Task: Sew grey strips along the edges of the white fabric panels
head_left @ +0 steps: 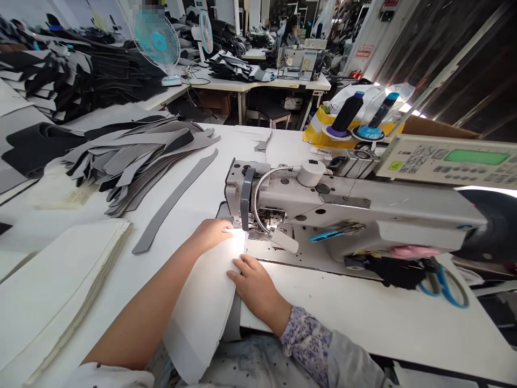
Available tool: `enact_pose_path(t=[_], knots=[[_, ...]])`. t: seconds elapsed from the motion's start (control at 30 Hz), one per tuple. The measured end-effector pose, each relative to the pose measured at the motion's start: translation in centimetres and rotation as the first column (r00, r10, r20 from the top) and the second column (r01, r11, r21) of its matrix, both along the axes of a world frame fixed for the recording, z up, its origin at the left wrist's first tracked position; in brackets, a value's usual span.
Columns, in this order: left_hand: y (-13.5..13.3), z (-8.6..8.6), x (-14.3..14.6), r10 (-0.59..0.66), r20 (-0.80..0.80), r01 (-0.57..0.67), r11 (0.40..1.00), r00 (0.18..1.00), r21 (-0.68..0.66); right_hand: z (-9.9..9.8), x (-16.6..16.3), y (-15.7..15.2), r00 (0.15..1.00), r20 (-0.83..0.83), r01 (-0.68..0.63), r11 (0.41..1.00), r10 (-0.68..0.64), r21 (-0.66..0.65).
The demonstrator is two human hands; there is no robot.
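A long white sheet-like piece [204, 291] runs from my lap up to the needle area of a sewing machine [299, 199]. My left hand [212, 235] lies flat on the upper left of the piece, fingers pointing toward the presser foot. On its right edge rest the fingertips of my right hand [260, 285], slightly spread and pressing from above. Grey material [232, 320] shows beneath the white piece along that edge. The needle itself is hidden behind the grey guard [246, 199] and the small lamp head [285, 241].
A grey strip [175, 202] and a heap of grey strips [141, 151] lie to the left, beside stacked white pieces [60, 291]. Blue tweezers [327, 235] rest on the machine; blue-handled scissors [448, 285] lie at right. Thread cones [347, 113] and a control panel [452, 159] stand behind.
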State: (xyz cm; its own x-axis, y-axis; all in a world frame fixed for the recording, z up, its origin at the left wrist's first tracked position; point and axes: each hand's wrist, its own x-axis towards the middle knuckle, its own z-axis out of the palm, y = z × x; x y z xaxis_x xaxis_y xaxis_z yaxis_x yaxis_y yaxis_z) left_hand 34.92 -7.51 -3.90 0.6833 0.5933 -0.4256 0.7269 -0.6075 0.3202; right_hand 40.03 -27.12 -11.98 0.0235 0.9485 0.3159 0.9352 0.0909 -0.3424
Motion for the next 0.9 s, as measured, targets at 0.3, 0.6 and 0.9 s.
enact_pose_path(t=[0.3,0.6,0.9], knots=[[0.3,-0.4,0.7,-0.012,-0.042,0.013,0.999,0.999,0.029,0.3,0.0,-0.1,0.999,-0.001,0.032,0.999,-0.032,0.0],[0.0,0.0,1.0,-0.016,-0.061,0.019,0.999,0.998,0.048,-0.2,0.0,-0.1,0.998,-0.043,0.049,0.999,-0.048,0.018],[0.7,-1.6,2.7,-0.08,-0.123,0.089,0.993,0.989,0.075,-1.0,-0.3,0.2,0.997,0.002,0.081,0.993,-0.081,0.09]])
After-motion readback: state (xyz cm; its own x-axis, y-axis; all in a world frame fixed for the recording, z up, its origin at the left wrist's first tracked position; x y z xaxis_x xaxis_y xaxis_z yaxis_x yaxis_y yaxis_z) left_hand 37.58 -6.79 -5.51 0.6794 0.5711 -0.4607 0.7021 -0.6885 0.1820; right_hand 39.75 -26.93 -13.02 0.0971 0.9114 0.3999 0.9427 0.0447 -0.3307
